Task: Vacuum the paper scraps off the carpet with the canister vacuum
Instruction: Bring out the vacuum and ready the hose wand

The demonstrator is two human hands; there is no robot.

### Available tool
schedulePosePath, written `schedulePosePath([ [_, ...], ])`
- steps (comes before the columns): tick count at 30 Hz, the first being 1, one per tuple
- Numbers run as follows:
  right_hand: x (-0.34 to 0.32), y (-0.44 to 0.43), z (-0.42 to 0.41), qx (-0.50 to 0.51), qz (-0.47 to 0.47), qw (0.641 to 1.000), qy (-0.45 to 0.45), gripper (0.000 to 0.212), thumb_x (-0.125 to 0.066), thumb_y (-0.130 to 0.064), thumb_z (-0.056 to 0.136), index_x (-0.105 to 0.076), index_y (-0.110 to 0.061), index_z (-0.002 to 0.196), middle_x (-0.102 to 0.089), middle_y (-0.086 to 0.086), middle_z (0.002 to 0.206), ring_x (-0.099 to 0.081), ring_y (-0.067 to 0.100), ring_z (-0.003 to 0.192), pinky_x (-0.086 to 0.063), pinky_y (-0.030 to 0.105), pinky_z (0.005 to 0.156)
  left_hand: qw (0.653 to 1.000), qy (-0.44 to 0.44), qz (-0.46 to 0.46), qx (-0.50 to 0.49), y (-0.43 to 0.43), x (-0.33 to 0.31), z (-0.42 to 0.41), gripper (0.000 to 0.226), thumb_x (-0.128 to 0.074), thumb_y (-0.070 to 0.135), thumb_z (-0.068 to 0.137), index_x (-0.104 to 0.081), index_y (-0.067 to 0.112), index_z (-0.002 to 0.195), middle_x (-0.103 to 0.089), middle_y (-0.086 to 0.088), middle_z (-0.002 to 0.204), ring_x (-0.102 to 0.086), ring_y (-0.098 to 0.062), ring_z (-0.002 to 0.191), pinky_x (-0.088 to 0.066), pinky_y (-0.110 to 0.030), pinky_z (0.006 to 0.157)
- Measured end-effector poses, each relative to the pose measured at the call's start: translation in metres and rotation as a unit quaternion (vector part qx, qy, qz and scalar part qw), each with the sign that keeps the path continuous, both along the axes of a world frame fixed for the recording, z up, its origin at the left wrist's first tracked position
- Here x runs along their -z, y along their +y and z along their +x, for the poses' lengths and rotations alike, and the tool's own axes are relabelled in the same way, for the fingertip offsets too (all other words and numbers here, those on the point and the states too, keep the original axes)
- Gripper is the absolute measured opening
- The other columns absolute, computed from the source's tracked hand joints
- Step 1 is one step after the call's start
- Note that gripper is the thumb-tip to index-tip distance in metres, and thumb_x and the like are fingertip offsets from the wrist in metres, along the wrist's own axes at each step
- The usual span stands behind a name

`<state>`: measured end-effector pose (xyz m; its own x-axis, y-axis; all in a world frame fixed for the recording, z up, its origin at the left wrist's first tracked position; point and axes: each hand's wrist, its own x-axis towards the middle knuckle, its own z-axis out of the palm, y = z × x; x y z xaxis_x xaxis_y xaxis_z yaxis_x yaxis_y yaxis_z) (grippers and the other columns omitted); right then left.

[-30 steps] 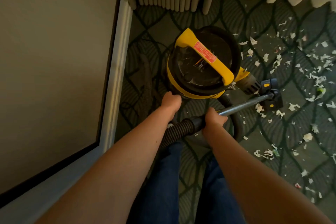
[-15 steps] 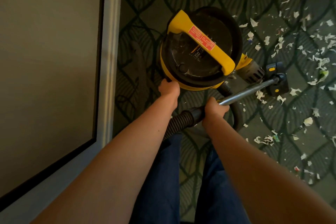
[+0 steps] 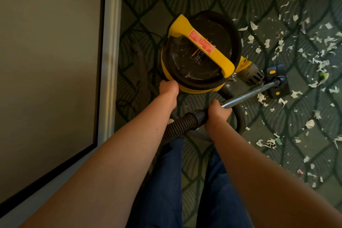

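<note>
Right hand (image 3: 217, 114) grips metal wand (image 3: 249, 94), frame centre. Left hand (image 3: 169, 89) touches canister vacuum (image 3: 185, 55) lower-left rim; fingers hidden, cannot tell. Paper scraps (image 3: 321, 64) litter carpet (image 3: 296, 153), right.

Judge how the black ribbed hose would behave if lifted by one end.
The ribbed hose probably sags rather than staying straight: it curves away below the wand that the right hand grips. Its corrugated wall suggests easy flexing and a non-slippery surface.

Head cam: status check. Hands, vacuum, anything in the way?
Left hand against canister vacuum, fingers hidden. Right hand grips wand. Paper scraps uncollected around floor head. Hose looped near legs.
</note>
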<state>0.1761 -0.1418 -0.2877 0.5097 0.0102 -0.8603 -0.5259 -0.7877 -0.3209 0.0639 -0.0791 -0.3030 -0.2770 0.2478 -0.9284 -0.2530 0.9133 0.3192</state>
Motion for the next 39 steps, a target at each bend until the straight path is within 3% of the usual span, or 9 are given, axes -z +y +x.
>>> schedulePosePath([
  [7, -0.026, 0.019, 0.030, 0.009, 0.017, 1.000, -0.004, 0.071, -0.055, -0.017, 0.094, -0.019, -0.014, 0.155, -0.047, 0.015, 0.142, -0.054, 0.033, 0.118, -0.049, 0.044, 0.097, 0.986, 0.110, 0.128, 0.007, 0.042, -0.043, 0.016, 0.046, -0.031, 0.011, 0.103, -0.032, 0.015, 0.149, -0.035, -0.008, 0.152, -0.043, -0.029, 0.134, -0.039, -0.037, 0.106],
  [13, -0.043, 0.045, 0.038, 0.043, 0.052, 0.998, 0.019, 0.071, -0.061, -0.018, 0.091, -0.025, -0.011, 0.152, -0.053, 0.017, 0.134, -0.058, 0.031, 0.106, -0.049, 0.038, 0.080, 0.976, 0.131, 0.172, 0.029, 0.072, -0.065, 0.028, 0.046, -0.031, 0.018, 0.105, -0.031, 0.016, 0.150, -0.030, -0.007, 0.155, -0.040, -0.028, 0.136, -0.037, -0.037, 0.107],
  [19, -0.038, 0.066, 0.024, 0.046, 0.047, 0.996, 0.052, 0.106, -0.079, -0.023, 0.076, -0.009, -0.020, 0.155, -0.043, 0.018, 0.142, -0.057, 0.036, 0.115, -0.055, 0.046, 0.082, 0.968, 0.122, 0.208, 0.069, 0.114, -0.056, 0.019, 0.053, -0.029, 0.043, 0.103, -0.040, 0.013, 0.146, -0.040, -0.009, 0.149, -0.041, -0.027, 0.135, -0.031, -0.038, 0.109],
  [23, -0.033, 0.079, 0.019, 0.031, 0.024, 0.997, 0.060, 0.121, -0.089, -0.020, 0.066, -0.006, -0.022, 0.155, -0.039, 0.019, 0.145, -0.054, 0.039, 0.122, -0.052, 0.053, 0.092, 0.969, 0.112, 0.191, 0.109, 0.137, -0.045, 0.014, 0.050, -0.035, 0.046, 0.101, -0.052, 0.011, 0.133, -0.056, -0.010, 0.129, -0.053, -0.027, 0.117, -0.038, -0.033, 0.090],
  [27, -0.023, 0.083, 0.016, 0.011, -0.035, 0.998, 0.053, 0.115, -0.087, -0.013, 0.070, -0.009, -0.021, 0.154, -0.039, 0.022, 0.145, -0.050, 0.042, 0.125, -0.048, 0.057, 0.098, 0.965, 0.119, 0.186, 0.142, 0.150, -0.029, 0.008, 0.041, -0.049, 0.040, 0.095, -0.060, 0.008, 0.118, -0.061, -0.009, 0.108, -0.058, -0.027, 0.105, -0.043, -0.034, 0.085],
  [31, -0.016, 0.076, 0.012, 0.007, -0.043, 0.997, 0.063, 0.107, -0.084, -0.017, 0.075, -0.012, -0.018, 0.154, -0.043, 0.020, 0.143, -0.053, 0.041, 0.124, -0.052, 0.049, 0.090, 0.961, 0.125, 0.172, 0.178, 0.150, -0.016, 0.003, 0.054, -0.057, 0.044, 0.089, -0.054, 0.012, 0.132, -0.058, -0.007, 0.124, -0.055, -0.023, 0.114, -0.042, -0.034, 0.096],
  [34, -0.016, 0.076, 0.010, 0.007, -0.048, 0.996, 0.070, 0.101, -0.083, -0.018, 0.077, -0.015, -0.017, 0.152, -0.043, 0.020, 0.142, -0.054, 0.043, 0.121, -0.051, 0.046, 0.076, 0.956, 0.143, 0.165, 0.197, 0.150, -0.011, -0.001, 0.059, -0.059, 0.050, 0.086, -0.053, 0.014, 0.132, -0.055, -0.006, 0.127, -0.057, -0.022, 0.110, -0.044, -0.032, 0.088],
  [37, -0.019, 0.078, 0.012, 0.003, -0.054, 0.996, 0.074, 0.100, -0.083, -0.017, 0.076, -0.016, -0.018, 0.151, -0.044, 0.020, 0.141, -0.054, 0.043, 0.121, -0.052, 0.048, 0.078, 0.933, 0.201, 0.169, 0.247, 0.147, -0.012, 0.003, 0.058, -0.054, 0.056, 0.085, -0.057, 0.015, 0.125, -0.047, -0.003, 0.128, -0.058, -0.022, 0.100, -0.043, -0.032, 0.076],
  [39, -0.017, 0.078, 0.012, 0.005, -0.057, 0.996, 0.072, 0.106, -0.086, -0.019, 0.074, -0.013, -0.019, 0.152, -0.045, 0.020, 0.141, -0.053, 0.042, 0.122, -0.053, 0.052, 0.089, 0.917, 0.230, 0.171, 0.278, 0.145, -0.012, 0.005, 0.058, -0.049, 0.057, 0.089, -0.055, 0.015, 0.128, -0.041, -0.002, 0.133, -0.058, -0.023, 0.101, -0.044, -0.033, 0.076],
])
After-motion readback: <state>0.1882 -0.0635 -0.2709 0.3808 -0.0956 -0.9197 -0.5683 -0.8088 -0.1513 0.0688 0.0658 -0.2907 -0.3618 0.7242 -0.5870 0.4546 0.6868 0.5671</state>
